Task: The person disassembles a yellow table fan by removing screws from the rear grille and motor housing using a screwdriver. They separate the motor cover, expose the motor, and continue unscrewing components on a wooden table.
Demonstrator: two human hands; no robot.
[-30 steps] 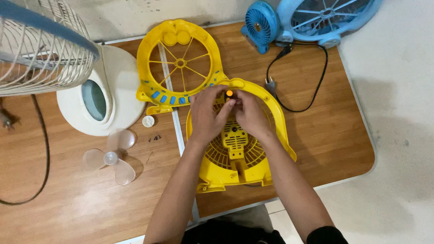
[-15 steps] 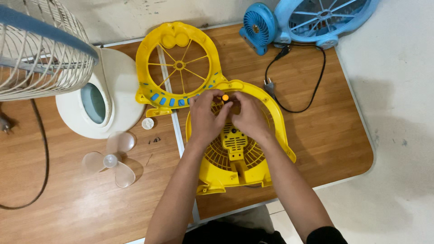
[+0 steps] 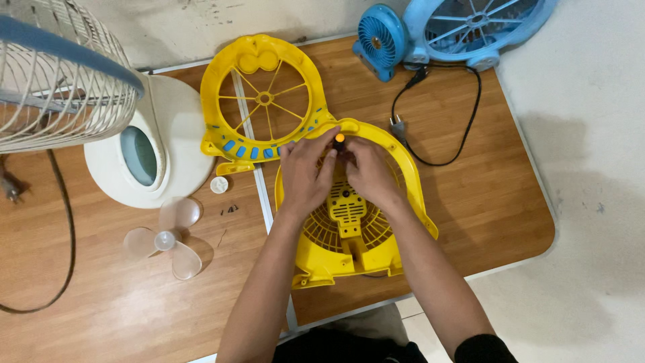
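A yellow fan housing with a grille lies flat on the wooden table. Both my hands rest on its upper part. My left hand and my right hand pinch a small tool with an orange tip, probably a screwdriver, held upright between the fingers over the housing. Just beyond it lies the yellow front cover with thin spokes and blue marks. What the tool's tip touches is hidden by my fingers.
A clear three-blade propeller and a small white cap lie at left. A white fan base and wire guard stand far left. Two blue fans with a black cord and plug sit at the back right.
Both hands and the orange-tipped tool stay over the housing; the fingers have shifted slightly around the tool. The view has drifted a little.
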